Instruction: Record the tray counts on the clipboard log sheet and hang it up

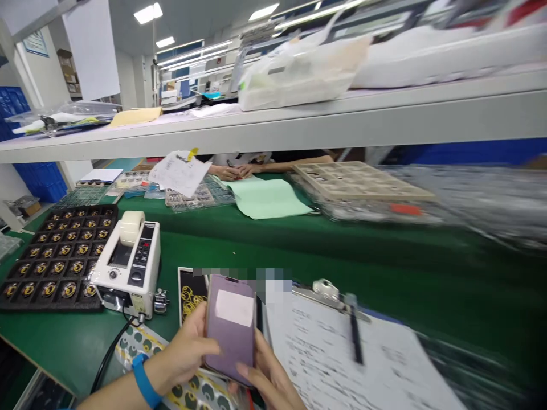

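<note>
A smartphone [231, 347] with a purple screen and a pale box on it is held upright between both hands. My left hand [190, 344], with a blue band at the wrist, grips its left side, the thumb over the screen. My right hand [271, 373] wraps round the lower right side, its thumb near the bottom of the screen. Behind the phone lies a white-edged tray [187, 285] of yellow rings on black. Under my left forearm is a sheet of round green and yellow stickers [141, 341]. A clipboard with written paper [325, 353] lies at the right.
A white tape dispenser [145, 256] stands on the left beside a black tray of round parts [64, 250]. A pen [355, 336] rests on the clipboard. Across the bench, another person's hands [239, 171] are near a green sheet [269, 199]. A shelf [273, 128] spans above.
</note>
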`<state>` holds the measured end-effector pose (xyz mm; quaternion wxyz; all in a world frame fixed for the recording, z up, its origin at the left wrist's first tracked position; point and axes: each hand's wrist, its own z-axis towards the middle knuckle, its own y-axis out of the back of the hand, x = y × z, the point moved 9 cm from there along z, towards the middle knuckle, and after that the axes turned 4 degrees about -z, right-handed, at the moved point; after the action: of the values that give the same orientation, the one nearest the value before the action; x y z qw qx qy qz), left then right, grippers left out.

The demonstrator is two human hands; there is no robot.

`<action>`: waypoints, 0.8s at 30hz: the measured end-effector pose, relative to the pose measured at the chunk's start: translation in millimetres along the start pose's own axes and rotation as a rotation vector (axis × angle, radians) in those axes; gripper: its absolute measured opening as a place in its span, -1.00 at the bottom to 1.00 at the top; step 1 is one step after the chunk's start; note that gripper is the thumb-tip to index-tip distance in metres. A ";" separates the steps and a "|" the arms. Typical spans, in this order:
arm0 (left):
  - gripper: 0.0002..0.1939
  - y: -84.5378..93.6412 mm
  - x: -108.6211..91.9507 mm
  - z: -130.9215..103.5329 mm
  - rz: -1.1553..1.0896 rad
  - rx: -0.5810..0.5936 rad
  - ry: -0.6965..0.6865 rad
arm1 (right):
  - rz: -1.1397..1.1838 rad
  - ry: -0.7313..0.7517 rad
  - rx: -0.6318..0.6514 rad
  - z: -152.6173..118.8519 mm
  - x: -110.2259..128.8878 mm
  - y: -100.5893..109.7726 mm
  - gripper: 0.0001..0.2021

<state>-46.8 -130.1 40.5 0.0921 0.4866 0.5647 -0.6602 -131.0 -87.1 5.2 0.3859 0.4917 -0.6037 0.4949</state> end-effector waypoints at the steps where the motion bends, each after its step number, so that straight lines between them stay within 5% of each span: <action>1: -0.25 -0.3 0.0 -0.2 -0.012 0.003 0.011 | 0.001 0.019 0.054 1.9 1.4 -3.1 0.08; 6: -0.17 -1.3 0.0 -0.4 0.013 0.017 0.083 | 0.049 0.110 0.250 7.2 13.4 -8.7 0.07; 13: 0.10 -8.5 -0.8 0.6 0.080 0.055 0.140 | 0.049 0.099 0.214 4.1 34.0 -10.9 -0.06; 24: 0.13 -11.5 0.0 0.6 0.077 0.046 0.149 | 0.058 0.143 0.237 4.7 34.8 -11.4 -0.07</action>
<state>-54.9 -126.6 47.9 0.0641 0.5578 0.5356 -0.6308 -127.4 -99.3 39.8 0.3529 0.4794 -0.5259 0.6075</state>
